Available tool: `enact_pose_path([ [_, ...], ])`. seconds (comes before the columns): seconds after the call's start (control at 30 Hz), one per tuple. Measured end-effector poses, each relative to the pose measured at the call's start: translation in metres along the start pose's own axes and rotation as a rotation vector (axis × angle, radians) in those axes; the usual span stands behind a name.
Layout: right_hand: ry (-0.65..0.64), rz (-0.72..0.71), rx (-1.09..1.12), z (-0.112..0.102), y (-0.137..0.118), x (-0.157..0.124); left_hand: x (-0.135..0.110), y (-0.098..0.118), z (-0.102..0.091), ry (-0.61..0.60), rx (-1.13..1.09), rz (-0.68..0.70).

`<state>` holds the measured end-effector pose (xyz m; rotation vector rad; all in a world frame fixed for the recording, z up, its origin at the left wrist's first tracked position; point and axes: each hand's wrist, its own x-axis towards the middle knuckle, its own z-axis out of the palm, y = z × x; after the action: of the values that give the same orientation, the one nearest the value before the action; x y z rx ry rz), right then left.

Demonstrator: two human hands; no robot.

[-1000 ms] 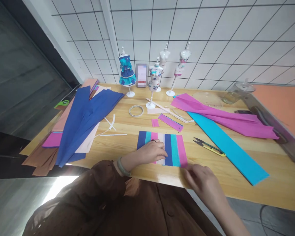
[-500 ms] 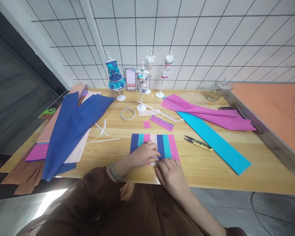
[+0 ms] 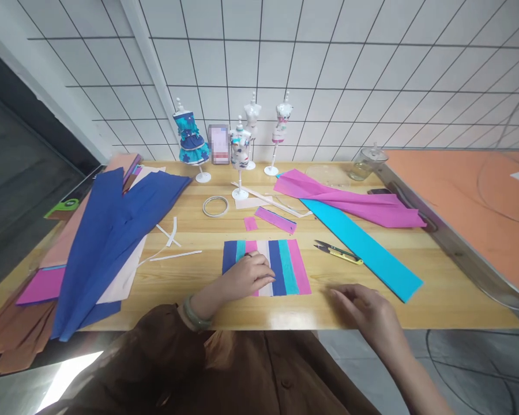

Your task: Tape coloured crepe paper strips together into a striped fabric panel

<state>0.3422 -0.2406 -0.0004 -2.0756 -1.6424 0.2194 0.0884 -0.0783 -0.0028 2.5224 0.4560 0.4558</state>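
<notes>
A striped paper panel [image 3: 285,266] of dark blue, teal, pink and white strips lies flat near the table's front edge. My left hand [image 3: 247,276] rests on its left half, fingers curled and pressing it down. My right hand [image 3: 365,311] lies to the right of the panel on the bare wood, fingers loosely spread, holding nothing. Small yellow-handled snips [image 3: 338,252] sit just beyond my right hand.
Dark blue crepe sheets [image 3: 112,230] and pink and brown ones cover the left side. A teal strip [image 3: 363,249] and magenta sheet [image 3: 350,199] lie at the right. A tape roll [image 3: 215,206], several dress mannequins [image 3: 239,151] and a glass jar [image 3: 365,163] stand at the back.
My right hand moved off the panel's bottom edge to the right onto bare wood. The left hand stayed on the panel. The camera view shifted a little.
</notes>
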Motion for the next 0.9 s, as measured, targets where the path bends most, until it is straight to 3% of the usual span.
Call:
enact_pose_path([
  [0.13, -0.039, -0.087, -0.047, -0.003, 0.002, 0.019, -0.003, 0.000, -0.013, 0.166, -0.018, -0.037],
  [0.23, -0.083, -0.027, -0.108, -0.001, -0.003, 0.035, -0.016, -0.005, -0.026, 0.296, 0.003, -0.092],
  [0.37, -0.091, -0.008, -0.105, -0.002, -0.005, 0.054, -0.051, -0.015, -0.046, 0.492, -0.014, -0.331],
  [0.57, -0.141, -0.046, 0.057, 0.003, -0.004, 0.064, -0.104, -0.021, -0.065, 0.612, -0.023, -0.677],
  [0.7, -0.185, -0.036, 0.065, 0.008, -0.007, 0.073, -0.111, -0.019, -0.063, 0.615, -0.012, -0.682],
  [0.9, -0.242, -0.115, 0.011, 0.011, -0.028, 0.113, -0.096, -0.020, -0.059, 0.612, 0.018, -0.618],
])
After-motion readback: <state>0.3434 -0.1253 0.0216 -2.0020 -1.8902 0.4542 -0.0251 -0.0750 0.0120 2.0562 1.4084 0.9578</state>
